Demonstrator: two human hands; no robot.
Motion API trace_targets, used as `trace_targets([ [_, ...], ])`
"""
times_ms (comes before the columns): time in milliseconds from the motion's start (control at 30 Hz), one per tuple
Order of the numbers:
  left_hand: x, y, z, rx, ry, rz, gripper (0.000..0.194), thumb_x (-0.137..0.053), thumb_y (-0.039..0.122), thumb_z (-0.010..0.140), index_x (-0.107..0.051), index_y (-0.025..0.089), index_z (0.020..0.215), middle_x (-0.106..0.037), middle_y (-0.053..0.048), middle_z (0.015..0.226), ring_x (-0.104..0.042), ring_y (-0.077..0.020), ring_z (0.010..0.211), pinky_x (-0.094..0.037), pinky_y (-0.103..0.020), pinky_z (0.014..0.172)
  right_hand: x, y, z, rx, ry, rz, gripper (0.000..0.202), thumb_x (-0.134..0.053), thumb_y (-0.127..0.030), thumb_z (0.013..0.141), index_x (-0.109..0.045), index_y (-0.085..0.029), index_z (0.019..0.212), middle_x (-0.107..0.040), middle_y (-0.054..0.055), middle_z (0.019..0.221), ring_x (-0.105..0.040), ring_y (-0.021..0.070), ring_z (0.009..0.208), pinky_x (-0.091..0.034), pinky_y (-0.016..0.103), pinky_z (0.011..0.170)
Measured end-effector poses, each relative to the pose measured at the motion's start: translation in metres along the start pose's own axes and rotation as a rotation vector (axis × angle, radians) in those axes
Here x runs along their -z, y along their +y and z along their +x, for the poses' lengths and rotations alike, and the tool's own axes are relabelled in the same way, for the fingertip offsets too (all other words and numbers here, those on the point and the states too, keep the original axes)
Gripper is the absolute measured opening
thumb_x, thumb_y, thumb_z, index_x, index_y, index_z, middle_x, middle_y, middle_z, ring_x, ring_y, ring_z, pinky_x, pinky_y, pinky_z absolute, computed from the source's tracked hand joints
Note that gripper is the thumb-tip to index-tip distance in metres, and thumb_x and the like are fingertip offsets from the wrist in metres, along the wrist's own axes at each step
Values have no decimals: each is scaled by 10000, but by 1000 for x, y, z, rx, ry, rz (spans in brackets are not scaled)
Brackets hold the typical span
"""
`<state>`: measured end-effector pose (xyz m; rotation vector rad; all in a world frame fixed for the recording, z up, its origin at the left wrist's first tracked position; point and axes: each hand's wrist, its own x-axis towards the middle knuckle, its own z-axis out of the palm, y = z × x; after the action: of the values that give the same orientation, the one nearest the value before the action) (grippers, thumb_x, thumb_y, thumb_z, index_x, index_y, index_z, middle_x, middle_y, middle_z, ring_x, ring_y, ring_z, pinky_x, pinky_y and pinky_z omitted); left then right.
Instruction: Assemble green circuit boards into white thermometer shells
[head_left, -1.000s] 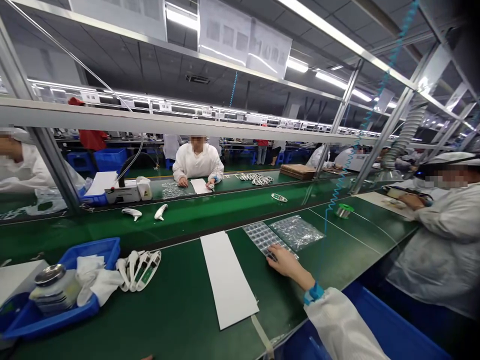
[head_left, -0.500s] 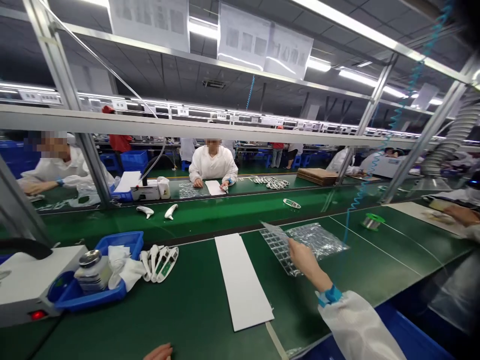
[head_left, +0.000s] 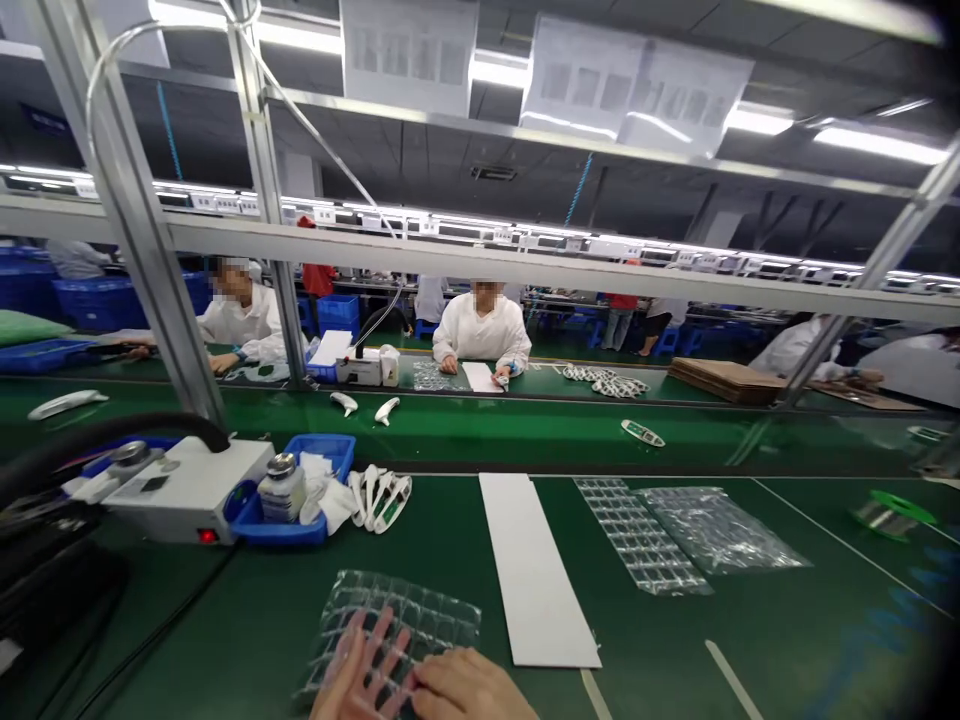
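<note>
The clear gridded sheet (head_left: pixel 435 608) has moved from the counter's (head_left: pixel 420 560) right to left of the white board (head_left: pixel 540 575). The left hand (head_left: pixel 366 672) spreads its fingers beneath; the right hand (head_left: pixel 472 686), partly cut off, seemingly pinches the sheet's near edge.

From where I'm standing, can't read a single word, the print on those hanging sheets (head_left: pixel 636 85) is just blur.
</note>
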<state>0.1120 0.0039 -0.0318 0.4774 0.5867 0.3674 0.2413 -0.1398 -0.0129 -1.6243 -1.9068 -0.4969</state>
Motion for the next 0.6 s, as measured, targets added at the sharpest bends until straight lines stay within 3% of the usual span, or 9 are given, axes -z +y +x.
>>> trace_targets([
  [100,3,2,-17,-108,76,-21,871,-719,32,736,-311,380,1423,-489,-92,1416,-486,-360,1244,-418,-555,1019,-6,-21,-9,-45,-170,143,316,-393,-432,983,-592,-196,1056,-683,106,1093,-635,225,979,-532,330,828],
  [167,3,3,-26,-97,138,-41,798,-687,74,782,-308,320,1440,-476,-126,1421,-490,-356,1242,-423,-528,1025,7,-25,-14,-210,-242,235,249,-451,-365,971,-568,-203,1118,-629,114,1175,-578,246,1078,-496,376,900],
  [233,2,5,-32,-76,168,-60,730,-654,121,824,-310,299,1443,-460,-133,1432,-500,-354,1235,-428,-526,1023,19,-21,-19,-440,-236,275,209,-433,-283,977,-563,-226,1130,-595,110,1199,-535,255,1128,-473,408,927],
  [367,3,10,-36,-102,37,-69,679,-617,113,851,-332,356,1417,-457,-92,1440,-497,-365,1237,-415,-588,1013,20,-6,-31,-735,-172,321,228,-396,-299,983,-559,-258,1138,-552,103,1217,-486,269,1171,-445,463,961],
  [600,8,12,-37,-56,-94,-157,561,-517,208,922,-311,348,1425,-459,-77,1440,-461,-366,1268,-361,-606,1047,4,12,-32,-830,-122,398,303,-402,-344,966,-493,-261,1243,-562,91,1163,-518,251,1113,-447,439,949],
])
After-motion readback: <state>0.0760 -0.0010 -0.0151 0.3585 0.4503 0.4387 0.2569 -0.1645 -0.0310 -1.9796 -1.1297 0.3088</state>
